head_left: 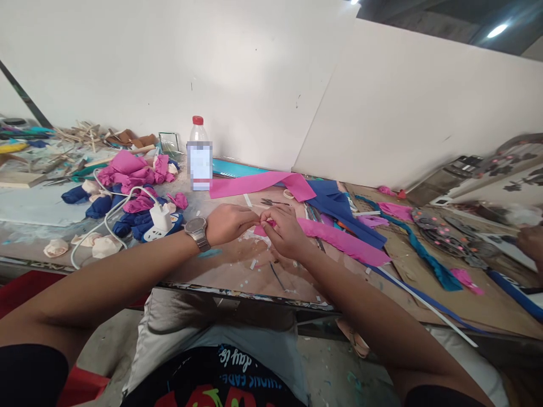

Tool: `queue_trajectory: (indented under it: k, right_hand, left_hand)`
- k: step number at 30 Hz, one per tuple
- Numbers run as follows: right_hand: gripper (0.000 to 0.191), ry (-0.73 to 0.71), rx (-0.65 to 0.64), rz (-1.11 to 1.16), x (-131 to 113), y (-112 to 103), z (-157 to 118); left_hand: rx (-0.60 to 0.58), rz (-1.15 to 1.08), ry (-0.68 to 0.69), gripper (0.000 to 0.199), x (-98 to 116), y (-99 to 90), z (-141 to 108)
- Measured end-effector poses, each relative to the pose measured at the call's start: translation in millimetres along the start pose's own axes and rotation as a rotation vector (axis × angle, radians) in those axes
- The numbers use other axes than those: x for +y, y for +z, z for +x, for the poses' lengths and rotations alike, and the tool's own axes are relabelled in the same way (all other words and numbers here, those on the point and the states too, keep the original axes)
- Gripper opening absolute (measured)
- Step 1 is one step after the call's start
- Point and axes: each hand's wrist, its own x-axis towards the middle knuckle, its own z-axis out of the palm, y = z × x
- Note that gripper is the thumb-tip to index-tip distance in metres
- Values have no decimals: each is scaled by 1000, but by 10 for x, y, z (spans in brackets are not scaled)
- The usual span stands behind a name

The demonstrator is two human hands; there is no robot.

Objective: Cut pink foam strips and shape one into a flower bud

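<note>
Over the middle of the table, my left hand (232, 222) and my right hand (283, 229) meet fingertip to fingertip. Both are closed in a pinch on the near end of a pink fabric strip (343, 240). The rest of that strip trails rightward from under my right hand across the table. A wristwatch sits on my left wrist. Behind my hands lies another pink strip (254, 184), flat, beside dark blue fabric strips (339, 206). Scissors (274, 202) and a small tape roll (288, 194) rest just beyond my fingers.
Left of my hands, a power strip with a white charger (160, 217) and cable lies among pink, blue and cream fabric bundles (127, 169). A red-capped bottle (198, 131) stands behind a phone (199, 167). At far right, another person's hand (531, 246) shows near cardboard (424, 271) and a teal braid.
</note>
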Motion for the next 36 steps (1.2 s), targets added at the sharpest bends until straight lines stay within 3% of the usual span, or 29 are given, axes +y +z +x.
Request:
queue_trajectory:
  k: [4, 11, 19, 23, 29, 36]
  right_hand:
    - [17, 17, -24, 13, -30, -10, 9]
    - [15, -10, 9, -35, 49, 23, -12]
    - [14, -61, 15, -86, 51, 15, -16]
    - [13, -81, 25, -103, 46, 18, -23]
    - [13, -80, -13, -111, 18, 4, -35]
    - [14, -39, 8, -49, 10, 15, -30]
  left_hand:
    - [21, -83, -59, 28, 47, -18, 15]
    - [-35, -466, -286, 26, 75, -57, 42]
    - [-178, -865, -398, 49, 27, -2, 69]
    - [-195, -909, -495, 57, 57, -3, 78]
    - [-202, -950, -520, 56, 35, 19, 72]
    - [-129, -840, -415, 40, 25, 38, 55]
